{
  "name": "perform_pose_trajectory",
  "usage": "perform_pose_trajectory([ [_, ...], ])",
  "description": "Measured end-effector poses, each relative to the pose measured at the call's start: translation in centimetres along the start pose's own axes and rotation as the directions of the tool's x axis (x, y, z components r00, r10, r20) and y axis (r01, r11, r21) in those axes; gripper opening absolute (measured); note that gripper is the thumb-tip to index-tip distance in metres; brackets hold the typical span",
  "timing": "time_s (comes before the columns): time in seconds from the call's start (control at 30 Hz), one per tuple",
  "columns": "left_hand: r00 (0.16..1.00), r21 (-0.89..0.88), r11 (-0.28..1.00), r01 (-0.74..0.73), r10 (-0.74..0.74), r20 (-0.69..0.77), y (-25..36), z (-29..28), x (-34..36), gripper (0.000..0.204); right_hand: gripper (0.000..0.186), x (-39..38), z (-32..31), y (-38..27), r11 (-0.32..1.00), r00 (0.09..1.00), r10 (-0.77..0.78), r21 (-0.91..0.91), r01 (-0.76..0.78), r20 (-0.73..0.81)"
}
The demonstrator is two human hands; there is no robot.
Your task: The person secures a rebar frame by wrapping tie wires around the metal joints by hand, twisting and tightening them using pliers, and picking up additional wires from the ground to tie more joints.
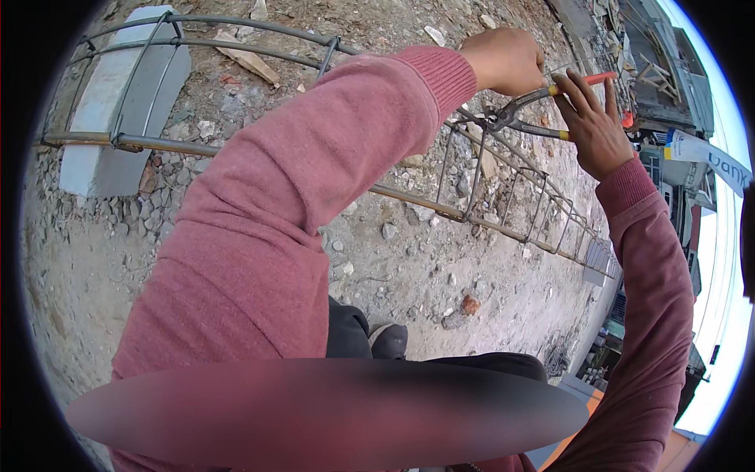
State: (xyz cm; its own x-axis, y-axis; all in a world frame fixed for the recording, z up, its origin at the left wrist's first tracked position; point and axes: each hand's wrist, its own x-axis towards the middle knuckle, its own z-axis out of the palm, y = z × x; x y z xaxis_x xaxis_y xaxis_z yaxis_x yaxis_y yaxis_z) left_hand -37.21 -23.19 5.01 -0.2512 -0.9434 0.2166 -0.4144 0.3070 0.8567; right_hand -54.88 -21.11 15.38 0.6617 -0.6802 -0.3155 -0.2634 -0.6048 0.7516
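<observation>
A long cage of steel rebar point(417, 204) with bent stirrups crosses in front of me from far left to right. My right hand point(594, 130) grips a pair of pincers point(505, 118) with red and yellow handles, its fingers over the upper handle. The jaws of the pincers meet the cage where a stirrup crosses a long bar. Just above the jaws, my left hand point(503, 61) is closed in a fist, with the arm reaching across the cage. What its fingers hold, if anything, is hidden.
A pale grey block point(118, 169) lies under the cage's left end, and another block point(598, 263) is at its far right end. Stones and rubble point(464, 307) cover the dirt ground. My shoe point(389, 342) shows below the cage. Buildings and a banner point(712, 161) stand at right.
</observation>
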Motion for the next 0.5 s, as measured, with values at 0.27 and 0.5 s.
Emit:
perform_pose_trajectory([
  [0.27,0.999,-0.040,0.998,0.046,-0.045,0.020,-0.7,-0.3,0.3,0.029,0.018,2.5,-1.0,2.4,0.976,0.968,-0.216,0.067,0.209,0.129],
  [0.5,0.987,-0.059,0.998,0.002,-0.011,-0.159,-1.5,0.9,0.3,0.022,0.016,3.3,0.1,2.2,0.952,0.906,-0.295,-0.013,0.306,-0.304],
])
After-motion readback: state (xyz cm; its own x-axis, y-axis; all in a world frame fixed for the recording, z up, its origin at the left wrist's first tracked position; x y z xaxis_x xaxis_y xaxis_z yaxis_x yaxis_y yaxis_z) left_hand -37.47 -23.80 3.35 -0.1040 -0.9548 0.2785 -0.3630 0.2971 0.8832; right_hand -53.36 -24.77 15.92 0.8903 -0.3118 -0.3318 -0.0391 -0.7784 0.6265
